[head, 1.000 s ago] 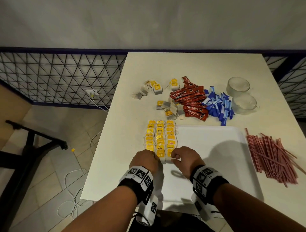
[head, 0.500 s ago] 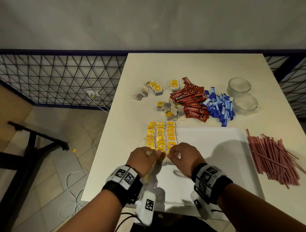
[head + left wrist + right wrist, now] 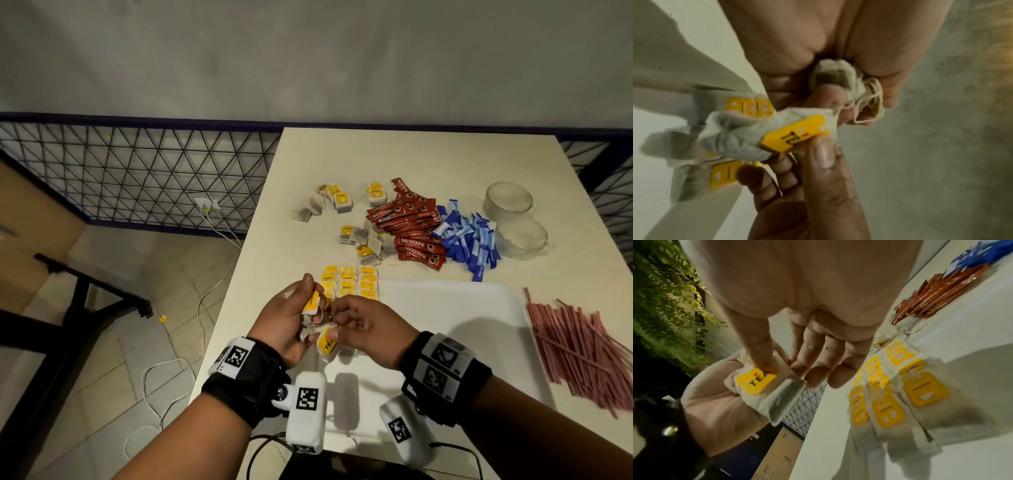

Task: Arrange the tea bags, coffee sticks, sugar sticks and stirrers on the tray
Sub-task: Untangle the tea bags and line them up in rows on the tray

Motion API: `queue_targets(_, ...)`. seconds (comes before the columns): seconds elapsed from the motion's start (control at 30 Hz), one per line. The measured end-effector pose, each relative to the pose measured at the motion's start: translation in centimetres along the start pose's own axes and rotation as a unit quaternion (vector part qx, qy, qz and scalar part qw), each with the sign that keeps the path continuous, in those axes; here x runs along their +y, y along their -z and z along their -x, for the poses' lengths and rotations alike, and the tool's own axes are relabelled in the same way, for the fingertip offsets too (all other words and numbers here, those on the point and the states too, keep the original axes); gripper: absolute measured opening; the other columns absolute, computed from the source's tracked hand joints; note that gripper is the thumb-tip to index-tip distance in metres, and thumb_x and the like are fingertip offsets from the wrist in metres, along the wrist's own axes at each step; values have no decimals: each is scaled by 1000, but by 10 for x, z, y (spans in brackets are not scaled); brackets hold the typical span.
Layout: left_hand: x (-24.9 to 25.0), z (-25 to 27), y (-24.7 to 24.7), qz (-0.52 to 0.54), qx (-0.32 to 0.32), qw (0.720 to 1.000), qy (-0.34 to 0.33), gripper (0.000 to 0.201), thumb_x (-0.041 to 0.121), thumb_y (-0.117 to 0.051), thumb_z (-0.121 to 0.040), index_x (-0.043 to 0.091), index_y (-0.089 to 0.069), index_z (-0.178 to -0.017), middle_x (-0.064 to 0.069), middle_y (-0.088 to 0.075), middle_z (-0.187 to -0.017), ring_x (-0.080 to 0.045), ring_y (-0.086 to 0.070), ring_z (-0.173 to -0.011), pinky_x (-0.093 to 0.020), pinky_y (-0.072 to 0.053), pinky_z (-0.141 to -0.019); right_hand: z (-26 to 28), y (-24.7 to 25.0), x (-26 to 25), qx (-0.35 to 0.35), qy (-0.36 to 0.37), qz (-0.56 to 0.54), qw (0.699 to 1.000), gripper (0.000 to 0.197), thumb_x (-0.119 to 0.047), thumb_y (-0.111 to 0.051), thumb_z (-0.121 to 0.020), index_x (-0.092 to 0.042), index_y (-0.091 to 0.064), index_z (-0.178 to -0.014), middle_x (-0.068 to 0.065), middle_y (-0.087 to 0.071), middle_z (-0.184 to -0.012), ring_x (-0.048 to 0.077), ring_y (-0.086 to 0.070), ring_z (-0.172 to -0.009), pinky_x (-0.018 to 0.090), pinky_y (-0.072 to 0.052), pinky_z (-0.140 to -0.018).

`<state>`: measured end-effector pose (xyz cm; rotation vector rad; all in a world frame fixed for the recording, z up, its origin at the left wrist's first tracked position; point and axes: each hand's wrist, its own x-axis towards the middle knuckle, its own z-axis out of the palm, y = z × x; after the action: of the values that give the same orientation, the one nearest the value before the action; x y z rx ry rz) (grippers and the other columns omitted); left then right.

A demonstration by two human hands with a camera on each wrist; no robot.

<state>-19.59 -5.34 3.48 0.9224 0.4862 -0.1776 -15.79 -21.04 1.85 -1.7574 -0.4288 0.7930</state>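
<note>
Tea bags (image 3: 349, 286) with yellow tags lie in three neat columns on the far-left corner of the white tray (image 3: 462, 308) in the head view, and both hands meet just above the tray's left edge. At 9 o'clock from the tray's middle, the left hand (image 3: 284, 325) curls around a crumpled tea bag, its thumb raised. The right hand (image 3: 366, 329) pinches a second tea bag (image 3: 327, 342) by its tag. At 12 o'clock beyond the tray sit loose tea bags (image 3: 363, 240), red coffee sticks (image 3: 407, 222) and blue sugar sticks (image 3: 469, 240), touching one another, with two glass cups (image 3: 513, 219) just beside them. Red stirrers (image 3: 582, 346) lie heaped at 3 o'clock, off the tray.

Left wrist view — the left hand's fingers (image 3: 834, 100) close on a scrunched bag (image 3: 838, 73) with looped string. At 6 o'clock the right hand's thumb (image 3: 822, 154) presses a yellow tag (image 3: 795, 133) marked with the start of "TEA".

Right wrist view — the right thumb (image 3: 758, 350) and forefinger pinch the tagged bag (image 3: 760, 382), which rests against the left palm (image 3: 715, 402); the other fingers hang loosely curled. The arranged bags (image 3: 900, 394) lie at 4 o'clock.
</note>
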Motion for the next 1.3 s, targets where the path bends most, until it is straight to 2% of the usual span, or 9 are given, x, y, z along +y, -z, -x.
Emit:
queue_targets(0.17,0,-2,-1,7,36,999,-39,29,38,-56,-83,9,-54,-83,-2,-53,-61,-11,-46,-42,-17,-31,-35,-4,-1,3,-12,-8,6,1000,24,-17,-73,-84,-31,-56,-96,-10,-59,-73,10,-54,-66,29,-44,-65)
queue_targets(0.37,1,-4,-3,24,62,996,-63,29,38,-53,-88,10,-53,-84,-1,-53,-64,-12,-53,-46,-21,-44,-43,-5,-4,1,-11,-16,-22,1000,35,-11,-70,-85,-32,-49,-104,-9,-59,-73,7,-55,-65,22,-42,-63)
queue_targets(0.47,2,-3,-7,33,53,996,-65,28,33,-46,-97,8,-52,-85,-2,-55,-60,-13,-56,-45,-22,-47,-44,-7,-8,0,-16,-31,-89,995,37,-3,-67,-86,-27,-50,-108,-9,-63,-79,1,-60,-66,21,-47,-62)
queue_targets(0.57,4,-3,-10,20,56,995,-80,27,30,-46,-97,7,-52,-84,-3,-54,-61,-13,-56,-45,-20,-45,-43,-8,-6,1,-9,-36,-83,996,36,-2,-67,-85,-23,-50,-109,-14,-59,-58,1,-55,-54,19,-44,-56)
queue_targets(0.7,6,-8,-2,-37,94,990,-103,25,32,-51,-96,11,-55,-84,-1,-56,-64,-12,-55,-47,-21,-40,-43,-7,-1,4,-35,-39,-35,998,38,-7,-68,-86,-15,-53,-120,-13,-55,-56,5,-52,-55,26,-43,-60)
queue_targets(0.93,2,-13,30,-198,222,946,-127,20,27,-61,-92,10,-63,-81,1,-53,-58,-19,-43,-48,-24,-37,-44,-6,12,3,-6,-39,68,997,20,-14,-69,-86,-30,-60,-77,-17,-55,-57,2,-50,-56,25,-42,-65)
queue_targets(1.0,0,-10,41,-326,158,925,-113,11,23,-67,-88,16,-70,-80,6,-55,-54,-18,-45,-49,-23,-38,-48,-8,15,0,16,-35,85,996,21,-16,-69,-85,-28,-57,-73,-20,-54,-55,1,-47,-54,24,-39,-62)
queue_targets(1.13,-3,-2,44,-512,-16,854,-94,11,21,-72,-85,22,-75,-95,26,-62,-60,9,-53,-57,-13,-40,-63,-14,14,-15,23,-11,129,991,17,-21,-71,-84,-27,-60,-72,-26,-54,-53,-3,-47,-48,14,-34,-55)
queue_targets(1.3,-8,-3,43,-511,25,848,-138,17,32,-73,-83,25,-71,-99,21,-61,-62,6,-51,-57,-15,-39,-64,-22,5,-27,25,-5,142,990,9,-23,-74,-81,-25,-69,-74,-17,-64,-66,-1,-48,-53,17,-37,-57)
